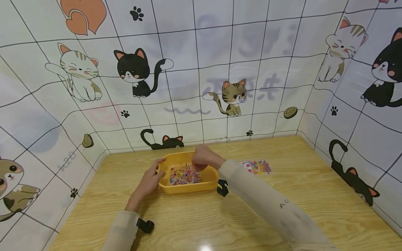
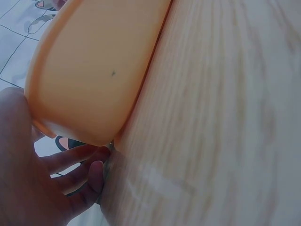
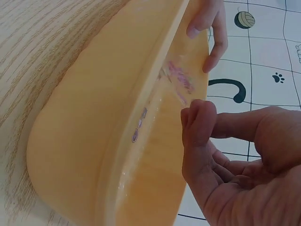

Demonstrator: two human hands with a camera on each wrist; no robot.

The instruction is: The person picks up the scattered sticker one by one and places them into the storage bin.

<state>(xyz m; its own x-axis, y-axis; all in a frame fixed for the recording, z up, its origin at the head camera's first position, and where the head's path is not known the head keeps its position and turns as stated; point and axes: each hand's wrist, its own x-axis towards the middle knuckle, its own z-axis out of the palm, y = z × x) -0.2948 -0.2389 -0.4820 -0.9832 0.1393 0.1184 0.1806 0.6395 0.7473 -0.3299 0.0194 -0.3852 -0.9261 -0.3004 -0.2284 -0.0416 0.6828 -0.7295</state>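
A yellow plastic tub (image 1: 188,188) with raised walls stands on the table, a spread of tiny multicoloured bead-like pieces (image 1: 182,176) on its floor. My left hand (image 1: 148,179) grips the tub's left end, thumb over the rim on the inside and fingers outside. Over the tub's right half, my right hand (image 1: 204,159) reaches in above the pieces, fingers curled. In the right wrist view its thumb and forefinger (image 3: 200,120) meet at the tips, with nothing showing between them. Some purple pieces (image 3: 139,125) show past the near rim in that view.
A colourful flat packet (image 1: 257,167) with a white cartoon face lies right of the tub, partly behind the right sleeve. The wood-grain table (image 1: 185,223) meets a cat-patterned wall covering (image 1: 194,87) at the back and sides. Each wrist wears a small black camera (image 1: 146,226).
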